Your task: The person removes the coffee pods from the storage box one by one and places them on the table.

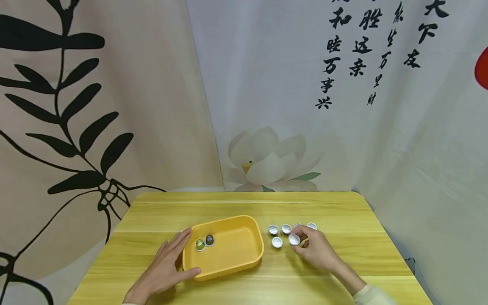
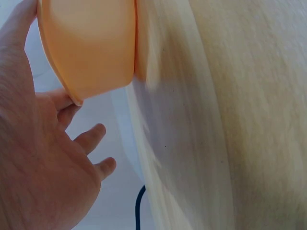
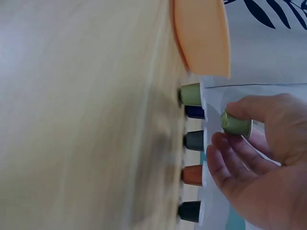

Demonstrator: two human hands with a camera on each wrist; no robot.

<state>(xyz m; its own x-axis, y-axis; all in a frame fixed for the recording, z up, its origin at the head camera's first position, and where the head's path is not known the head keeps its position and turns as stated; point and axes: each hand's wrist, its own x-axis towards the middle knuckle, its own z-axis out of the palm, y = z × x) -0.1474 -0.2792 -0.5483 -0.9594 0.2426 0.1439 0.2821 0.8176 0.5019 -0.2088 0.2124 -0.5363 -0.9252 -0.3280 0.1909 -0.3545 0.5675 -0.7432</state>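
A light green coffee capsule (image 3: 236, 124) is pinched between the thumb and fingers of my right hand (image 1: 315, 250), its silver lid facing up and raised off the table. Several more capsules stand lid up beside that hand, among them a green capsule (image 3: 191, 95), a dark blue one (image 3: 194, 112), an orange one (image 3: 193, 175) and a dark one (image 3: 190, 211). The yellow tray (image 1: 228, 271) lies to their left. Inside it, a green capsule (image 1: 200, 244) and a dark grey capsule (image 1: 209, 240) sit side by side. My left hand (image 1: 165, 264) rests against the tray's left end, fingers and thumb extended along its rim.
Everything sits on a wood-grain table (image 1: 328, 207). Behind it hangs a pale curtain (image 1: 267, 84) with a printed lotus and black characters; a curtain with dark printed leaves (image 1: 160, 106) hangs to the left. A dark cable (image 2: 139, 206) shows below the table edge.
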